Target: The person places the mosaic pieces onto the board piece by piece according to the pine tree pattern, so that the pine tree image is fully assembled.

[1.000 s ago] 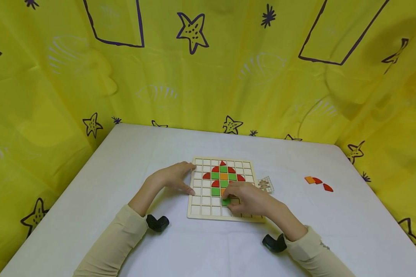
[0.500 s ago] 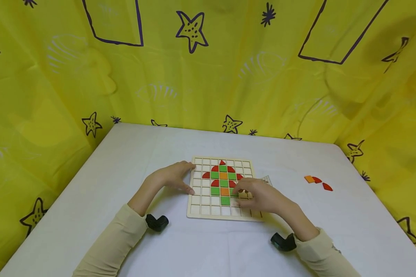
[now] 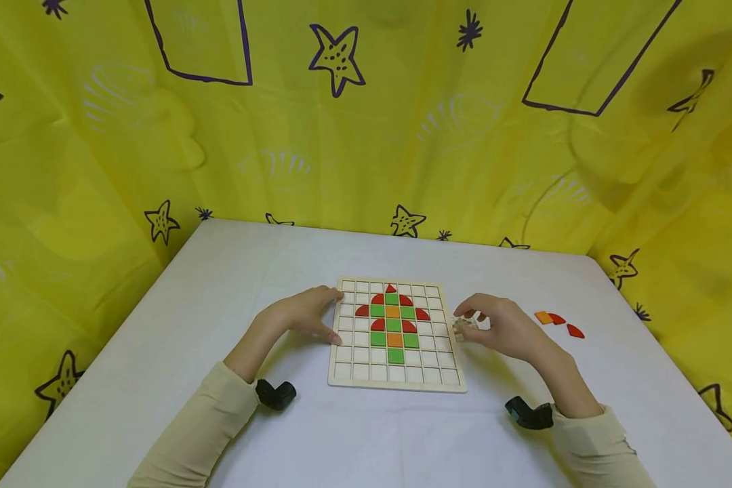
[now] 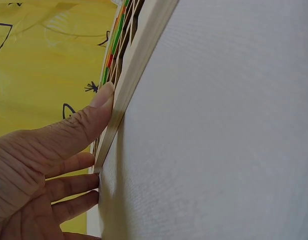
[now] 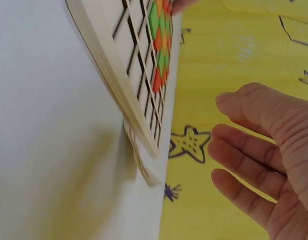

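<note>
A square wooden grid board point(image 3: 354, 379) lies on the white table, bearing red, green and orange tiles point(image 3: 393, 325) in a tree-like pattern. My left hand point(image 3: 305, 315) rests at its left edge, thumb and fingertips spread along the rim. In the left wrist view, the thumb point(image 4: 101, 97) touches the board's wooden side, the fingers fairly straight. My right hand point(image 3: 506, 329) hovers right of the board, over a small pattern card point(image 3: 461, 328) that it partly hides. In the right wrist view, its fingers point(image 5: 244, 150) are loosely bent and hold nothing; the card point(image 5: 136, 152) lies against the board's edge.
Loose tiles lie on the table to the right: an orange square point(image 3: 543, 318) and two red quarter-round pieces point(image 3: 576, 331). A yellow curtain point(image 3: 366, 149) with starfish drawings stands behind the table. Black wrist devices point(image 3: 529, 413) sit at both cuffs.
My right hand has left the green tile low on the pattern and moved right, off the board to the pattern card. The green tile lies in its cell. The left hand has stayed put.
</note>
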`<state>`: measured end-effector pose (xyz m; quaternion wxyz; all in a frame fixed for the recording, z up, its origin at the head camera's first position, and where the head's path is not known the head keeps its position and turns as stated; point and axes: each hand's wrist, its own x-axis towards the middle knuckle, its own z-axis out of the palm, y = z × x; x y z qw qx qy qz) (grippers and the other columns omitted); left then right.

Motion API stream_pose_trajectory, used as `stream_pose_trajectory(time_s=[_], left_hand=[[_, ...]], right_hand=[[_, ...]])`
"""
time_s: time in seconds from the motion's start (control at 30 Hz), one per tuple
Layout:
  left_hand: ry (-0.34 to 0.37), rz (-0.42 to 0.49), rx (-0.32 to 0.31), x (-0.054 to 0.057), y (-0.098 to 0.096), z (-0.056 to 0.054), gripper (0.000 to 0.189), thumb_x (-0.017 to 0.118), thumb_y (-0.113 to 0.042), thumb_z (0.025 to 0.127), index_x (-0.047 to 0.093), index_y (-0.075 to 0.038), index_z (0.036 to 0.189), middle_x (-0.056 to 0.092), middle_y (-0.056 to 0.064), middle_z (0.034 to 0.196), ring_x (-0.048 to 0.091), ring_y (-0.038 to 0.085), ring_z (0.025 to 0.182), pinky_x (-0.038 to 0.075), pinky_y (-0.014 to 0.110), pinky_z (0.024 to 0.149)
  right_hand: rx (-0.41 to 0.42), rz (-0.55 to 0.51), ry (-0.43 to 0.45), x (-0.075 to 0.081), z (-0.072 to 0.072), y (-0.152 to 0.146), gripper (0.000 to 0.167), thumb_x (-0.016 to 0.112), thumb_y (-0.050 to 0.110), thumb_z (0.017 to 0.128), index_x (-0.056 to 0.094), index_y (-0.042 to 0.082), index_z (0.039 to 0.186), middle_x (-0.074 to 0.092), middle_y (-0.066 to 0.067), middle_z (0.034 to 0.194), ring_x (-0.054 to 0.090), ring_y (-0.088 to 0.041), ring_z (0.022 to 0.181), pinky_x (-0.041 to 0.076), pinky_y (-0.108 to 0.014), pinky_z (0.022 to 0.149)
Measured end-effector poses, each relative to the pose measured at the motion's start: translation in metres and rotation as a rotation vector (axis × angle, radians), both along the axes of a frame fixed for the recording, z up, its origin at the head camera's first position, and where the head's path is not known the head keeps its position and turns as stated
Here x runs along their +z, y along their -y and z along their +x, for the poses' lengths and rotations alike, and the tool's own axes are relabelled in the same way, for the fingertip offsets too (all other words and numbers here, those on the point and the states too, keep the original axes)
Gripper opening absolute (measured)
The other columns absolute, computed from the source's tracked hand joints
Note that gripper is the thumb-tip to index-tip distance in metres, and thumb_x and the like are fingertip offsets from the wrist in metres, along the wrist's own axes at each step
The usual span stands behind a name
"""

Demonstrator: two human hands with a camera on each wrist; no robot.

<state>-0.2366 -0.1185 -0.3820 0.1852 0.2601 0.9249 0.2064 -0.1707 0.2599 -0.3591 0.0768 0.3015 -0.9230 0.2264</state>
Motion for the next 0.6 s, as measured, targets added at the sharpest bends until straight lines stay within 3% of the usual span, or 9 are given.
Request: stream_pose_trajectory(time_s=[0.33,0.6], left_hand=[[0.012,-0.012,0.009,0.001,-0.001,0.0,0.094,0.088,-0.038,0.081,0.04,-0.004,0.154,0.043,0.019,0.156,0.038,0.035,0.146,0.032,0.05,0.122],[0.003,-0.008,0.007,0.002,-0.001,0.001,0.094,0.089,-0.038,0.08,0.04,-0.003,0.154,0.044,0.019,0.155,0.039,0.036,0.146,0.032,0.051,0.121]], right_hand=[[-0.069,-0.064,-0.12,0.006,-0.005,-0.037,0.021,0.082,0.0,0.083,0.074,0.006,0.101,0.074,-0.003,0.098,0.068,-0.021,0.081,0.058,-0.034,0.07],[-0.185,-0.077,-0.082,0.006,-0.009,-0.064,0.016,0.078,0.004,0.088,0.073,0.004,0.103,0.075,-0.01,0.101,0.069,-0.029,0.086,0.058,-0.033,0.071]])
